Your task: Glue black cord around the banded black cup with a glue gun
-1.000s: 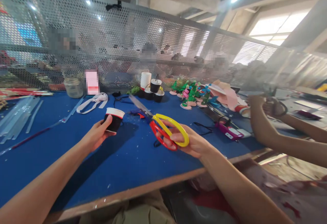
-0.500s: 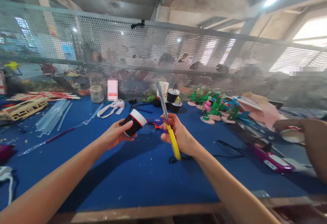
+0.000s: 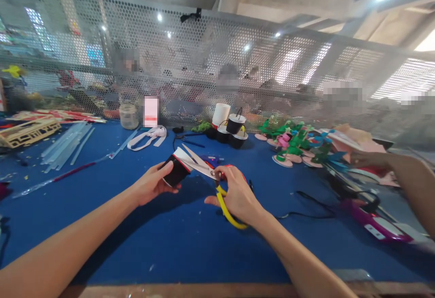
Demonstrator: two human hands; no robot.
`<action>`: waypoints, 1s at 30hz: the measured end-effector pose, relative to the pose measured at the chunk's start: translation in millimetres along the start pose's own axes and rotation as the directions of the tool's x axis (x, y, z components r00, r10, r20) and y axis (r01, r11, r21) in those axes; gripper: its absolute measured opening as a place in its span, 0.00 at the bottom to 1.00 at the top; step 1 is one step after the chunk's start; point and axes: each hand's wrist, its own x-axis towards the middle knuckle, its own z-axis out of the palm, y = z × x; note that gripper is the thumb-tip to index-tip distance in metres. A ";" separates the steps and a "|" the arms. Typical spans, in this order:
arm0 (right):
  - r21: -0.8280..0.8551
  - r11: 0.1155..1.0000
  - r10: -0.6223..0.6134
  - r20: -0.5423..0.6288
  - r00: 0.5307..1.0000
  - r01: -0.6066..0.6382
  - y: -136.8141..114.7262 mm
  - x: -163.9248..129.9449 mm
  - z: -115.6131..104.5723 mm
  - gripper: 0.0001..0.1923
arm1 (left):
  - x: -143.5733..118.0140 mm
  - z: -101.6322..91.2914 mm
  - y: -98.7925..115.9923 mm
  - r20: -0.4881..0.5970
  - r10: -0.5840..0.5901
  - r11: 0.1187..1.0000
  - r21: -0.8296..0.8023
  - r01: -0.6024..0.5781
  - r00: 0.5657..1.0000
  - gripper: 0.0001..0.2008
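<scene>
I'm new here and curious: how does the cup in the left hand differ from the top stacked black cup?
The held cup tilts in the left hand; the stacked cup rests roughly upright on other cups. The held cup shows a red line below its rim; the stacked cup has a dark loop handle. Both are black outside and white at the rim.

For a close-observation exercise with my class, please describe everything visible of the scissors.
The scissors have silvery, metallic-looking blades joined at a pivot, and yellow-and-red handles, partly hidden by the right hand gripping them. Raised above the blue table, they are partly open, pointing up-left towards the black cup at its white rim. Whether they touch it is unclear.
</scene>
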 end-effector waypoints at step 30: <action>0.008 0.997 0.081 0.047 0.996 -0.081 -13.6 -4.3 -0.2 0.21 | -2.4 4.2 -3.0 -0.047 0.060 0.992 0.116 -0.054 0.997 0.24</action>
